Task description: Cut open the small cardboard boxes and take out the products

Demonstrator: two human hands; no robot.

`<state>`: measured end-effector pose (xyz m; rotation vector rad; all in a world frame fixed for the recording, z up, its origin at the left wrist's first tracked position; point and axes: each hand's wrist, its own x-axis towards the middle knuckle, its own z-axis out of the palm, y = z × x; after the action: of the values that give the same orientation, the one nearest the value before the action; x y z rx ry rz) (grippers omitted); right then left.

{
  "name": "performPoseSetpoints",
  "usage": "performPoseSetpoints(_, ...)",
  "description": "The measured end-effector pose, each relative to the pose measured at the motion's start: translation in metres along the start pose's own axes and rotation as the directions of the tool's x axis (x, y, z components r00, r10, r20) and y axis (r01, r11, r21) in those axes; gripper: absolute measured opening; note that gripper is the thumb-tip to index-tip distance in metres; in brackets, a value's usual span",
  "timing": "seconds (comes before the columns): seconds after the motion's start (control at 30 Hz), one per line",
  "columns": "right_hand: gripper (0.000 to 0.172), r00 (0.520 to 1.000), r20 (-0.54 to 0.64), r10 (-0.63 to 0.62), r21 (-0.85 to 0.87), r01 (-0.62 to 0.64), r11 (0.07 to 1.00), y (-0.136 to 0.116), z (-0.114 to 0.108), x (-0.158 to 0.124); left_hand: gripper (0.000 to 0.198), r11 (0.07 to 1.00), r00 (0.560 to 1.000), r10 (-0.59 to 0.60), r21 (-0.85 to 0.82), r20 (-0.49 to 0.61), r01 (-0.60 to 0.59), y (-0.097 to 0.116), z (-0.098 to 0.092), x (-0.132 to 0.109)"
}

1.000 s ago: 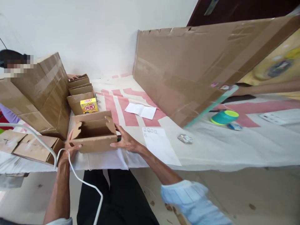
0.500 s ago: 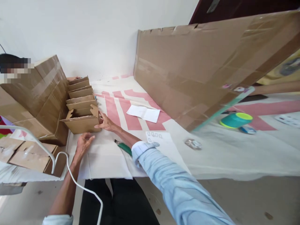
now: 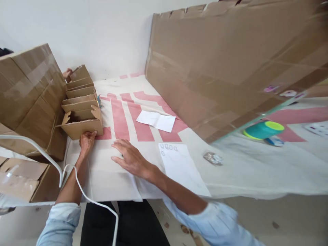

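Several open-topped cardboard boxes [image 3: 81,129] stand in a row running away from me at the left of the table. My left hand [image 3: 87,141] is closed against the lower front of the nearest one, its fingers bent and partly hidden. To the right of it, my right hand [image 3: 130,158] hovers low over the tablecloth, fingers apart and holding nothing. A small dark bit shows beneath that palm, too covered to make out. Beside my right forearm lies a white sheet [image 3: 180,167] with small drawn outlines.
Large taped cartons rise on the left [image 3: 30,92] and right [image 3: 217,68]. Another person's hand [image 3: 67,73] is at the row's far end. A white bent rod [image 3: 97,206] crosses near my left arm. Folded paper [image 3: 156,121], a plastic packet [image 3: 213,158] and a teal tape roll [image 3: 263,130] lie on the table.
My right hand has let go of the nearest box's corner and drawn back right. My left hand has moved up against its front. The row sits slightly farther from me.
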<state>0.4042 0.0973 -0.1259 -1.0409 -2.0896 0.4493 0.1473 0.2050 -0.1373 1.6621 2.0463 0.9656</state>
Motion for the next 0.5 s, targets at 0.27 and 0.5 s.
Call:
performPoseSetpoints(0.27,0.042,0.968,-0.104,0.230,-0.167,-0.245,0.955,0.008,0.001,-0.105,0.047,0.999,0.999,0.039,-0.004,-0.015,-0.039,-0.014,0.004,0.006)
performPoseSetpoints(0.5,0.036,0.961,-0.230,0.157,-0.241,-0.212,0.947,0.018,0.016,-0.118,0.045,0.999,0.999,0.035,-0.005,-0.028,-0.036,-0.012,0.017,0.042)
